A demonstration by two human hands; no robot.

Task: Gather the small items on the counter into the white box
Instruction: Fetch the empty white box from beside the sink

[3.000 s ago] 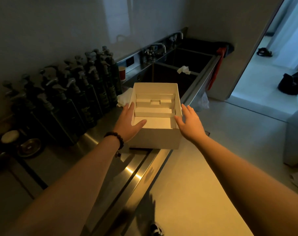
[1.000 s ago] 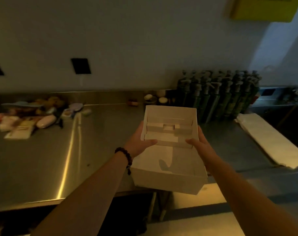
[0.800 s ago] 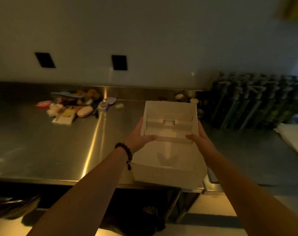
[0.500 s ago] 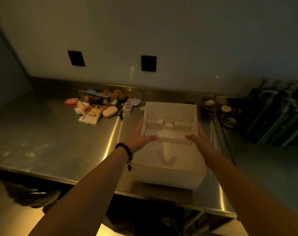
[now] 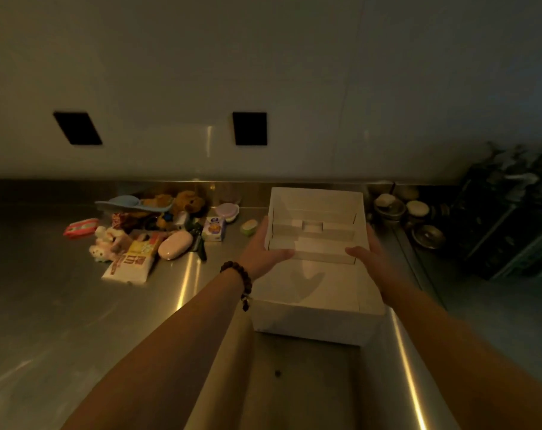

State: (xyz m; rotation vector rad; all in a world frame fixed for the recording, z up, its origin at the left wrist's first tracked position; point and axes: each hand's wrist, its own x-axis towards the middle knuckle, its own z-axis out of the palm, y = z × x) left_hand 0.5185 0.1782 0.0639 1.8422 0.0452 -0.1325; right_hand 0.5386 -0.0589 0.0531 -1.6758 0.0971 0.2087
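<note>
On the steel worktop (image 5: 55,305), along the back wall, the white box (image 5: 317,293) sits or hovers at the centre-right, its long axis running away from the person toward the wall; whether its base has touched the steel I cannot tell in this dim light. Both hands hold it by the side walls: left hand (image 5: 263,252) wrapped on the left wall with the thumb hooked over the rim, right hand (image 5: 367,254) likewise on the right wall. Inside, only cardboard dividers at the far end; no items in it yet.

Key relation: the pile of small items (image 5: 145,231) lies to the left of the box, at the far edge near the wall, so the left hand is the nearer one. Closest pieces to the box: a green-and-white trinket (image 5: 248,227), then a small printed carton (image 5: 214,228), a pink oval case (image 5: 175,248), a flat snack packet (image 5: 131,265).

To the right: small round tins (image 5: 389,206), dark pump bottles (image 5: 511,218). Two black wall sockets above.
</note>
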